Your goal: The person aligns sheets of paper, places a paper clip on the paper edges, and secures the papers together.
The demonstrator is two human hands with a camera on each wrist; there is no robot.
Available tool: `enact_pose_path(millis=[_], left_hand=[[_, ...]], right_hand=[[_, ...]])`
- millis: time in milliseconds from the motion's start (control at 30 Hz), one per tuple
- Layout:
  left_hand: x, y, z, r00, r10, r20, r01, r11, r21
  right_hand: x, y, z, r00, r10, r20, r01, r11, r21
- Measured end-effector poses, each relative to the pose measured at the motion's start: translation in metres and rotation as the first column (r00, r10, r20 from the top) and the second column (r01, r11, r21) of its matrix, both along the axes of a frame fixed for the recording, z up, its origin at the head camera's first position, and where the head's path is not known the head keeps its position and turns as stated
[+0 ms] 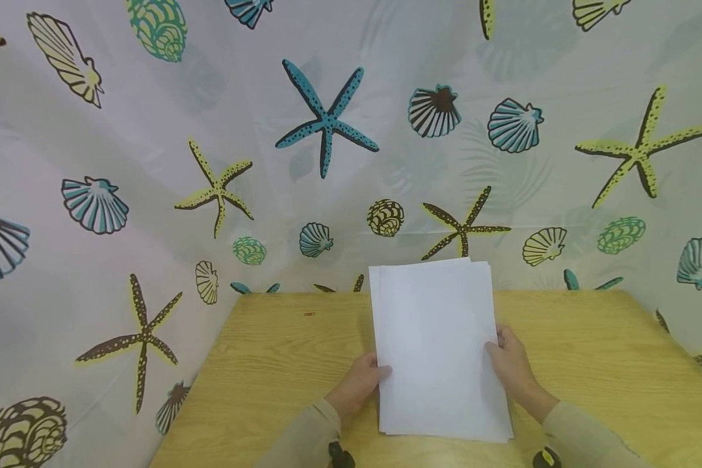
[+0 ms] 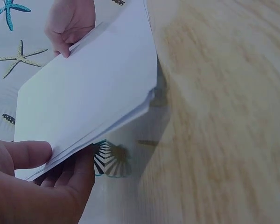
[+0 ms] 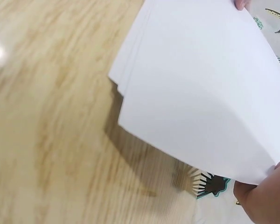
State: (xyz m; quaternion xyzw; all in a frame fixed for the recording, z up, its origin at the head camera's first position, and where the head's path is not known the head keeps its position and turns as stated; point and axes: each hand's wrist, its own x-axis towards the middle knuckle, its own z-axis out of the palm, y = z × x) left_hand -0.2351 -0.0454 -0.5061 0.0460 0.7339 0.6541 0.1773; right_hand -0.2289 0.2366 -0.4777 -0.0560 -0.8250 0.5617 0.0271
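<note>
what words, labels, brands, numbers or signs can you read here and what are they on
None can be read in any view.
White sheets: the faces that show are blank.
Backdrop: printed starfish and shells, no lettering.
Small red clip and dark wrist pieces: too small to tell whether they carry any marking.

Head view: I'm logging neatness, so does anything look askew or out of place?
Yes: the stack of white rectangular paper sheets isn't squared up; edges jut unevenly at top and bottom. Also, a small red object, apparently a paper clip, lies apart on the yellowish wooden table.
</note>
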Motion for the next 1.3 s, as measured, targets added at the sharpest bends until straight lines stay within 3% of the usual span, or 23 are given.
enact_pose_path(millis=[333, 767, 1300], left_hand=[[0.002, 0.005, 0.002, 0.999, 0.035, -0.032, -0.035, 0.999, -0.002], [0.003, 0.012, 0.004, 0.999, 0.048, -0.016, -0.047, 0.996, 0.072], [0.002, 0.015, 0.008, 0.993, 0.113, -0.043, -0.113, 0.994, 0.009]], right_hand=[[-0.001, 0.002, -0.001, 1.000, 0.010, 0.000, -0.010, 1.000, -0.008], [0.000, -0.001, 0.003, 1.000, -0.018, 0.017, 0.019, 1.000, -0.004], [0.000, -0.005, 0.006, 0.999, -0.022, -0.026, 0.021, 0.999, -0.033]])
